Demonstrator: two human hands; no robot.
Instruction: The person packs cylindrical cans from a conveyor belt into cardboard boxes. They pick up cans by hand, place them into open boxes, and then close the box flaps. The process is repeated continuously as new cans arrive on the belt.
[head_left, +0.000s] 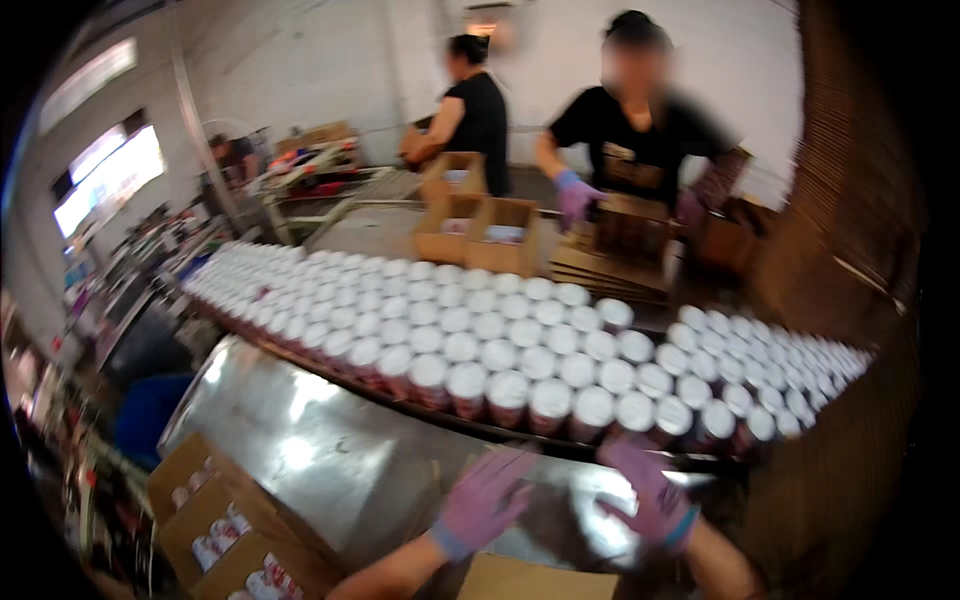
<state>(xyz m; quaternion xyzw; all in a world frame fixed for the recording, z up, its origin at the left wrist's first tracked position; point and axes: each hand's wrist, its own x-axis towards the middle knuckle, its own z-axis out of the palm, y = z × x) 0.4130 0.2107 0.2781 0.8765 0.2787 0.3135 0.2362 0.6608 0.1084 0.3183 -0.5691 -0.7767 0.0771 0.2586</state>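
Observation:
My left hand (487,502), in a pinkish-purple glove with a blue cuff, hovers over the metal table with its fingers stretched out. To its right is my right hand (652,496), gloved the same way, fingers spread and thumb apart. Neither hand holds anything. Just beyond both stand the nearest rows of cylindrical containers (550,398), upright and packed closely, with white tops and reddish sides. Below and between my forearms lies a piece of brown cardboard (538,582), cut off by the lower edge; whether it is a box or a flat sheet I cannot tell.
Cardboard boxes (262,520) with white-topped containers stand at lower left beside the shiny metal table (300,420). Across the containers, a gloved co-worker (640,140) handles a carton (632,228) above flat cardboard (600,275). Another person (480,110) stands behind. A brown corrugated surface (850,200) rises at right.

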